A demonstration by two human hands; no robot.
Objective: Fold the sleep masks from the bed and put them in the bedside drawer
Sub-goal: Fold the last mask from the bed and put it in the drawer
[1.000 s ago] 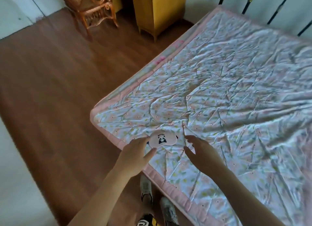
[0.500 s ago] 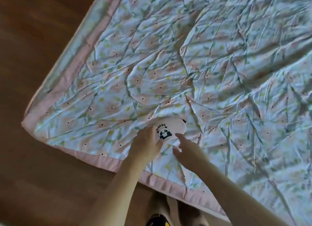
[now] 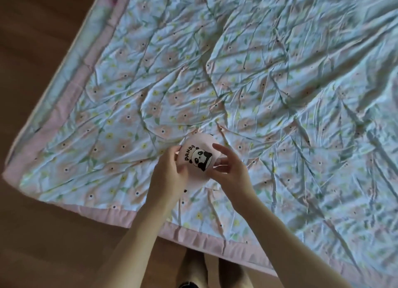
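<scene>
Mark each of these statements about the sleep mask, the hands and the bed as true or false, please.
1. Both hands hold the sleep mask. True: the left hand and the right hand grip it from either side.
2. The mask shows a cat. False: it shows a panda with the word PANDA.
3. The quilt has a flower pattern and a pink border. True.
4. A drawer stands open beside the bed. False: no drawer is in view, only the wooden floor.
5. The mask is blue. False: it is pale pink.

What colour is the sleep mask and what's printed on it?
Pale pink sleep mask, black-and-white panda with "PANDA" lettering; head view.
</scene>
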